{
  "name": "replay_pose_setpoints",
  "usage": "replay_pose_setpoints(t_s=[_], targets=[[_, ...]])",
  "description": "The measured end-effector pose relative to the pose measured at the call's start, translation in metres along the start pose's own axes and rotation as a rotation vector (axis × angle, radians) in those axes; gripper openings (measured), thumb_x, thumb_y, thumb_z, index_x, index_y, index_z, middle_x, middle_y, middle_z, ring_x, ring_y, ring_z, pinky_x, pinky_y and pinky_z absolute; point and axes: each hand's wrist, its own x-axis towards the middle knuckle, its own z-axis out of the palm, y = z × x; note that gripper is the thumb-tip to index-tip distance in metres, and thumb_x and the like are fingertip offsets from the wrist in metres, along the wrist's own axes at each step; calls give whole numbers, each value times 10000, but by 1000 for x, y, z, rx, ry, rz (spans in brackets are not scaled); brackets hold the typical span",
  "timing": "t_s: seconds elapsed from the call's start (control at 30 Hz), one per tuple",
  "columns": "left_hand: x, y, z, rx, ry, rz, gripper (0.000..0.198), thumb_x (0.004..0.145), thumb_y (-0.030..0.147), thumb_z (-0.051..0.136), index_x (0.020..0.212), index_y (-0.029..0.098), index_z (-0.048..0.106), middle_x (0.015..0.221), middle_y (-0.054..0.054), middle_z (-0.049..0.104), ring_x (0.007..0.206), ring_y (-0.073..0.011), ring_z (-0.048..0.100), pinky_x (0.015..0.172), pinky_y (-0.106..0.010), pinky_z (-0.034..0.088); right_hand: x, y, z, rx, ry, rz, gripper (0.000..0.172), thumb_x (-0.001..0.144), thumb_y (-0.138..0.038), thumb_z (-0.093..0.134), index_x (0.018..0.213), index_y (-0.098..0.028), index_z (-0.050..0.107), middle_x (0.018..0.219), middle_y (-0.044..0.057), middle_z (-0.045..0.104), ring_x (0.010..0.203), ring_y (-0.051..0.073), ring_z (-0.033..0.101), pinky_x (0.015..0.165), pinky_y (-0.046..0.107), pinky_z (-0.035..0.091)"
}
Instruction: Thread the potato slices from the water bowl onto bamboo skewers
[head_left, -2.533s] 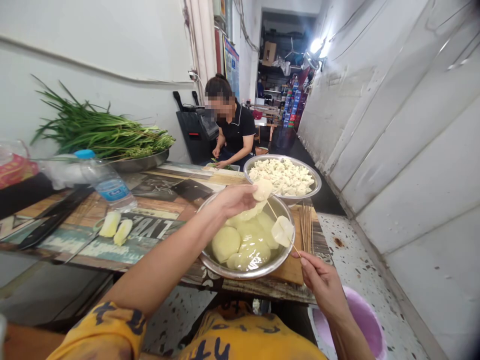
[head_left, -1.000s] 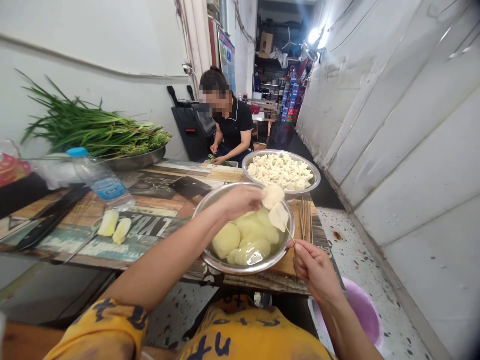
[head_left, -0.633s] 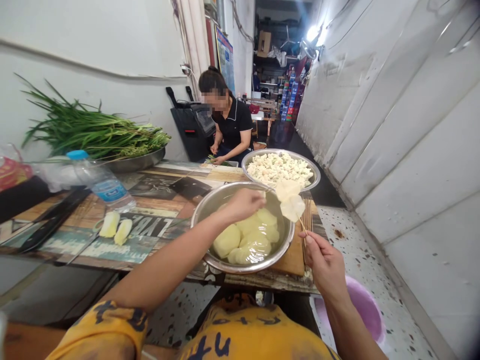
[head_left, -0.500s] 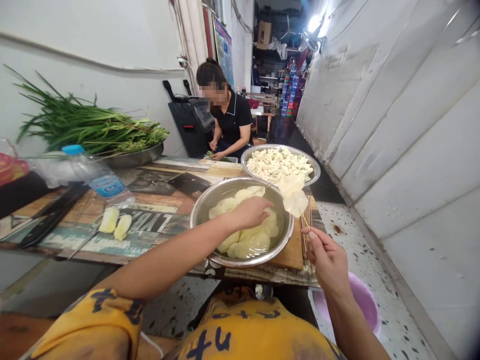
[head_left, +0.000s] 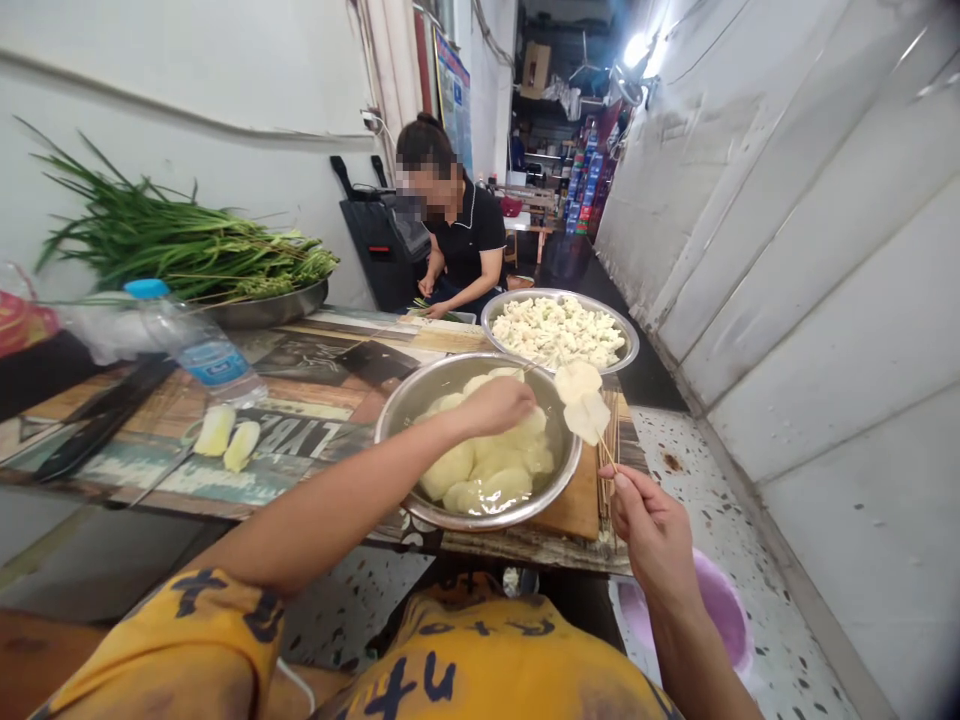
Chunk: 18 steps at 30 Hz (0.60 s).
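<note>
Left hand (head_left: 504,406) — from skewer (head_left: 607,457) to bowl (head_left: 560,438).

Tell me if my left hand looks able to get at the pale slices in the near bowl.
Likely yes: your left hand is over the open bowl, at or just above the slices, with nothing visibly blocking it.

The wood-patterned counter (head_left: 330,400) bears a metal basin (head_left: 564,445), a wooden board (head_left: 576,507) by its rim, a capped bottle (head_left: 214,362) and — left of the basin — two pale vegetable pieces (head_left: 216,430).
</note>
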Motion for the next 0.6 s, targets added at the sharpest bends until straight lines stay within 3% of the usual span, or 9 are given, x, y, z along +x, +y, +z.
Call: replay_pose_setpoints(t_s=[0.1,0.27,0.4,0.6], targets=[[2,6,-13,-298,117,-133,103,780,218,591,701,151,591,641,-39,615,515,-153,599,492,-252,470,-5,-1,-4,-81,-20,34,347,872,-422,520,1037,-147,653,488,-76,304,422,88,277,409,219,218],[-3,19,-25,-676,258,-180,73,783,135,610,746,107,554,710,-59,652,623,-137,642,647,-295,543,-14,-5,-9,-333,-90,-68,312,873,-403,510,963,-169,694,555,-19,495,488,125,416,481,243,348],[-6,21,-27,-744,309,-179,84,763,144,636,755,98,566,725,-56,652,656,-131,635,691,-309,531,-16,-6,-10,-423,-100,-102,341,887,-403,479,994,-161,694,576,4,566,508,153,473,502,258,394],[-4,13,-29,-663,443,-129,129,668,196,713,707,111,624,655,-3,619,585,-72,547,609,-203,446,-14,-6,-7,-470,-100,-140,350,888,-400,472,969,-152,705,642,42,640,648,206,599,561,266,458]])
